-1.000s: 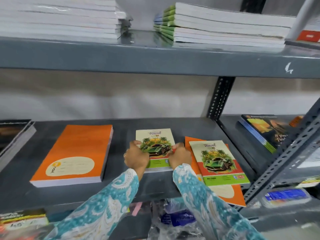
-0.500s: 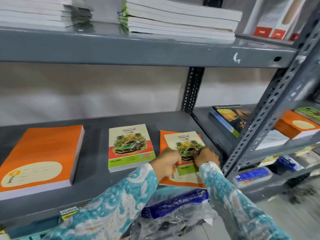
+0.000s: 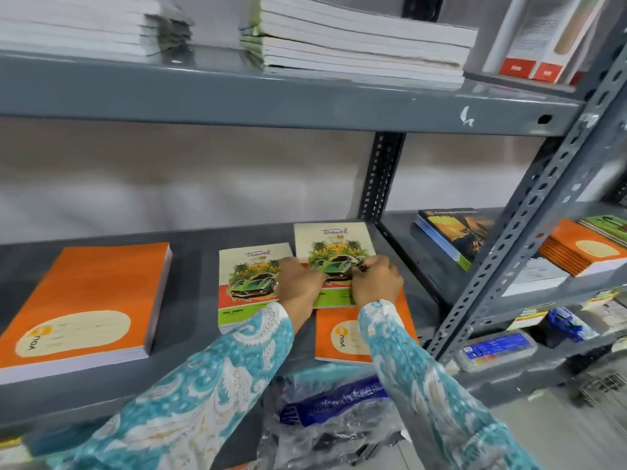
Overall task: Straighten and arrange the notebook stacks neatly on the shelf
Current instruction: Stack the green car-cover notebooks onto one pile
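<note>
1. Both hands are on the right-hand green-and-cream "travel" notebook with the car picture (image 3: 334, 245), which lies on the grey metal shelf (image 3: 193, 239) near its right end, close to the perforated back upright (image 3: 381, 178).
2. The left hand (image 3: 300, 284) is curled over the notebook's left edge, fingers closed onto the cover; the right hand (image 3: 376, 283) is curled over the lower right part, fingers bent down and pinching at the cover. Whether the notebook is lifted or just pressed flat cannot be told.
3. Under that notebook sits a thin orange notebook with a cream label (image 3: 339, 337), its near edge reaching the shelf's front lip and sticking out towards the camera below the hands.
4. Just to the left, touching or nearly touching the held one, a second "travel" car notebook (image 3: 249, 266) lies flat, set a little nearer the front; the left wrist crosses its right edge.
5. Further left, well apart, a thick stack of orange notebooks (image 3: 88, 300) rests flat, with a bare strip of grey shelf between it and the car notebook.
6. Open shelf shows behind the notebooks up to the pale wall.
7. Patterned teal-and-white sleeves (image 3: 203, 385) cover both forearms.
8. The shelf above (image 3: 271, 96) carries two stacks of white-edged notebooks (image 3: 356, 42).
9. To the right, past the slanted perforated post (image 3: 529, 212), a neighbouring rack holds dark-covered books (image 3: 454, 232) and more orange notebooks (image 3: 576, 252).
10. Below the shelf, crumpled clear plastic wrap with a blue pack (image 3: 332, 412) sits in view.
</note>
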